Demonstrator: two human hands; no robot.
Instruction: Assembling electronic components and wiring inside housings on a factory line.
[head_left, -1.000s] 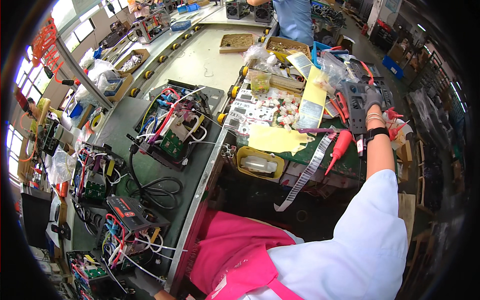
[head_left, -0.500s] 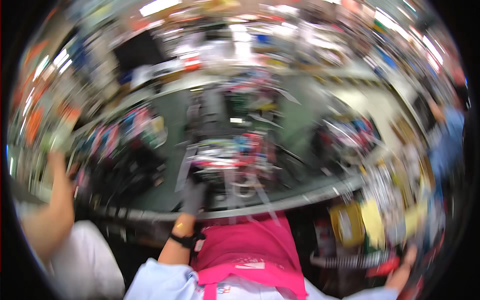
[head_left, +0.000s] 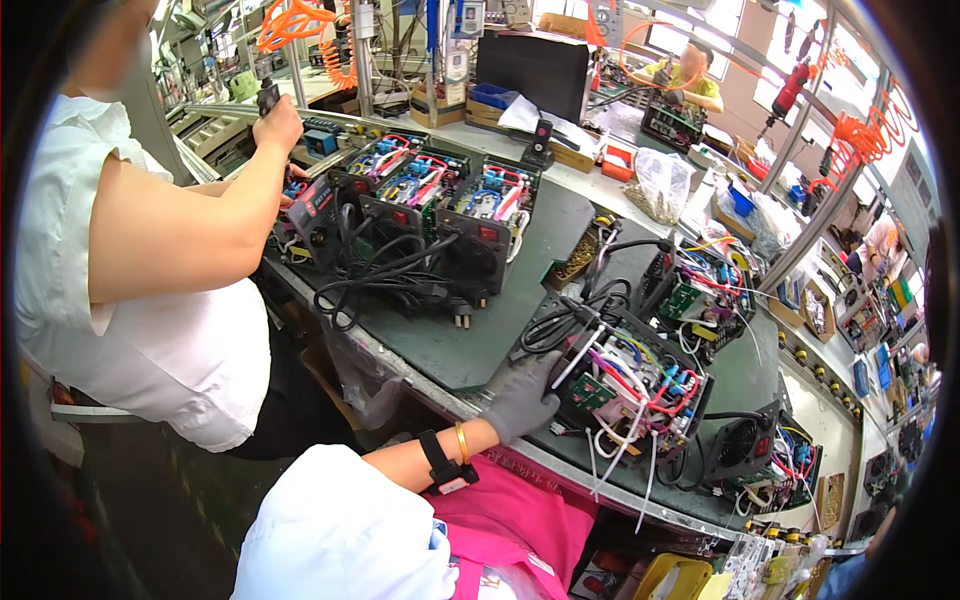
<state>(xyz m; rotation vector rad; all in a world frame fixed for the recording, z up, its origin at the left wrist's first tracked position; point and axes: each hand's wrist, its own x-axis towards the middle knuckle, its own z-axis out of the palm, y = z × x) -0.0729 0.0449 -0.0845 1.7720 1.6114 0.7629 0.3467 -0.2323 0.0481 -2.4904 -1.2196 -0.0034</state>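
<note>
Close in front of me, at the bench's near edge, sits an open-cased electrical unit (head_left: 635, 385) with a green circuit board, coloured wires and long white cable ties sticking out. My left hand (head_left: 520, 400), in a grey glove, is at the unit's left side. Its fingers close on the edge of the dark panel there, their tips partly hidden. A coiled black power cable (head_left: 575, 318) lies just beyond that hand. Behind is a second open unit (head_left: 700, 285), and to the right a third (head_left: 770, 455) with a fan. My right hand is out of view.
A co-worker on the left holds a black power driver (head_left: 268, 98) above a unit. Several open units (head_left: 485, 225) with bundled cables stand on the bench's left part. A screw box (head_left: 577, 258), a dark monitor (head_left: 530, 75) and a plastic bag (head_left: 660, 185) are farther back.
The view has swung left and become sharp, bringing the co-worker and the left-hand units into clearer sight. My right hand, low at the right before, has left the picture. My left hand stays beside the unit.
</note>
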